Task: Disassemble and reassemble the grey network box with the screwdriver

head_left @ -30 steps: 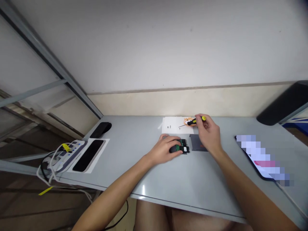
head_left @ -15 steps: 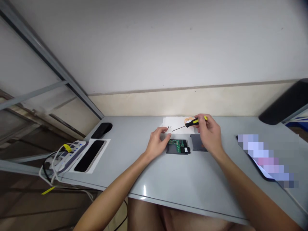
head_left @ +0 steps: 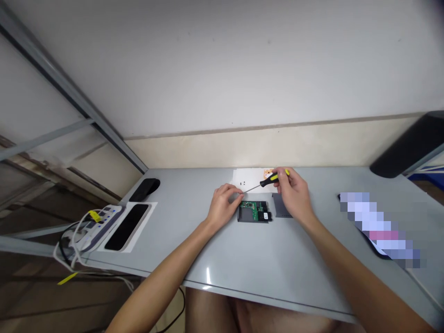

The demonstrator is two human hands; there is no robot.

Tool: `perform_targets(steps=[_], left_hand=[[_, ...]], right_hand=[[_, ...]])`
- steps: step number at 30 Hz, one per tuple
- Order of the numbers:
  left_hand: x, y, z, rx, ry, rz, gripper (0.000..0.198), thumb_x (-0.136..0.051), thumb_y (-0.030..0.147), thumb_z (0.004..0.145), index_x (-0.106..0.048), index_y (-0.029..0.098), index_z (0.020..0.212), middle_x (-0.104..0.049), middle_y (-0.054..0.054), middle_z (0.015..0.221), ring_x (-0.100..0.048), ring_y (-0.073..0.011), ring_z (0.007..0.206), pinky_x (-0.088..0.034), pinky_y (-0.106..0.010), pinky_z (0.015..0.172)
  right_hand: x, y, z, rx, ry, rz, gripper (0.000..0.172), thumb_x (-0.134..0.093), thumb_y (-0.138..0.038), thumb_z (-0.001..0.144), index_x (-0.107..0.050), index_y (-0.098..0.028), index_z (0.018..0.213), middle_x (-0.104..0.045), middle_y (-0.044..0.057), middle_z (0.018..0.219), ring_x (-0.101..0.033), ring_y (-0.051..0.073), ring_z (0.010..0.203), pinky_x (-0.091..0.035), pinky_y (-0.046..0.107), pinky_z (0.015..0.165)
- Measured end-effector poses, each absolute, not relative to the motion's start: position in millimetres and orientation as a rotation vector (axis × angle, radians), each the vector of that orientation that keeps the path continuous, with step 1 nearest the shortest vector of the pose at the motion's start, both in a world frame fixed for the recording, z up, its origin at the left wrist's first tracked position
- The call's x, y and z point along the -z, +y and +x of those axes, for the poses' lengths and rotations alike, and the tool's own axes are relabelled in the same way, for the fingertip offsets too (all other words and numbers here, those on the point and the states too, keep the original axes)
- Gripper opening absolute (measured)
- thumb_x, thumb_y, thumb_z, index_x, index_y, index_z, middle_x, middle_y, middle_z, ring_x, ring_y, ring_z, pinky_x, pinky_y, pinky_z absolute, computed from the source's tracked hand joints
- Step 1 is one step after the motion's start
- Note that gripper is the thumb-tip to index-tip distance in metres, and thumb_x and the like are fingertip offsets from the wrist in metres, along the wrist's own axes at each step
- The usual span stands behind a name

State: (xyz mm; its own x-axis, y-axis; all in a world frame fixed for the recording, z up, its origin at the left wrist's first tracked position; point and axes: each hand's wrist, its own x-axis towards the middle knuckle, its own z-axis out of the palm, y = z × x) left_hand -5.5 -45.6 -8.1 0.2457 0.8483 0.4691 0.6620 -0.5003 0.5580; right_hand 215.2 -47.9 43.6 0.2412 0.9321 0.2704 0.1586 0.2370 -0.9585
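Note:
My right hand (head_left: 294, 192) grips a screwdriver (head_left: 265, 183) with a black and yellow handle, its thin shaft slanting down to the left. At its tip, the thumb and forefinger of my left hand (head_left: 224, 203) come together in a pinch; whatever lies between them is too small to make out. Just below the fingertips, a green circuit board (head_left: 255, 209) sits in a dark open metal case (head_left: 247, 215). A dark metal cover (head_left: 280, 206) lies to its right, partly hidden by my right hand. Several tiny black screws (head_left: 242, 183) rest on a white sheet of paper (head_left: 254, 178) behind the case.
On the left are a power strip (head_left: 100, 226) with cables, a phone (head_left: 126, 226) on white paper and a black object (head_left: 144, 188). A lit, blurred-out device (head_left: 379, 231) lies at right. A dark cylinder (head_left: 405, 148) stands by the wall.
My right hand has brought the screwdriver down and left, so its tip now meets my left fingertips. My left thumb and forefinger, apart before, have closed together there.

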Motion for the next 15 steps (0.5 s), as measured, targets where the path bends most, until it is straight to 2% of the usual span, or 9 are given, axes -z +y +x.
perform_targets(steps=[8, 11, 13, 15], left_hand=[[-2.0, -50.3, -10.8, -0.913, 1.403, 2.589, 0.020, -0.058, 0.032, 0.106, -0.077, 0.025, 0.106, -0.074, -0.006, 0.104, -0.066, -0.0235, 0.101, -0.047, -0.042, 0.099], [-6.5, -51.7, -10.5, -0.897, 1.400, 2.569, 0.021, -0.062, 0.033, 0.103, -0.073, 0.024, 0.118, -0.074, -0.006, 0.109, -0.066, -0.0253, 0.106, -0.047, -0.043, 0.100], [-10.1, -52.0, -11.0, -0.873, 1.418, 2.539, 0.026, -0.059, 0.029, 0.102, -0.069, 0.023, 0.125, -0.074, -0.007, 0.113, -0.066, -0.0262, 0.108, -0.048, -0.044, 0.100], [-12.6, -51.5, -12.2, -0.841, 1.432, 2.517, 0.027, -0.052, 0.022, 0.100, -0.069, 0.021, 0.122, -0.073, -0.007, 0.113, -0.066, -0.0262, 0.107, -0.049, -0.043, 0.097]], right_hand=[[-40.7, -52.0, 213.1, -0.726, -1.314, -1.178, 0.041, -0.058, -0.064, 0.095, -0.069, -0.024, 0.093, -0.068, 0.002, 0.081, -0.058, 0.017, 0.069, -0.047, 0.031, 0.065], [-42.1, -55.1, 212.9, -0.693, -1.344, -1.195, 0.040, -0.058, -0.064, 0.095, -0.069, -0.025, 0.092, -0.066, 0.001, 0.079, -0.056, 0.017, 0.067, -0.047, 0.031, 0.065], [-42.6, -56.3, 213.2, -0.678, -1.356, -1.212, 0.040, -0.058, -0.063, 0.095, -0.068, -0.025, 0.091, -0.066, 0.001, 0.079, -0.057, 0.017, 0.069, -0.047, 0.032, 0.066], [-42.4, -56.0, 213.5, -0.676, -1.362, -1.239, 0.039, -0.059, -0.062, 0.094, -0.068, -0.025, 0.089, -0.067, 0.002, 0.080, -0.058, 0.018, 0.070, -0.047, 0.032, 0.066]])
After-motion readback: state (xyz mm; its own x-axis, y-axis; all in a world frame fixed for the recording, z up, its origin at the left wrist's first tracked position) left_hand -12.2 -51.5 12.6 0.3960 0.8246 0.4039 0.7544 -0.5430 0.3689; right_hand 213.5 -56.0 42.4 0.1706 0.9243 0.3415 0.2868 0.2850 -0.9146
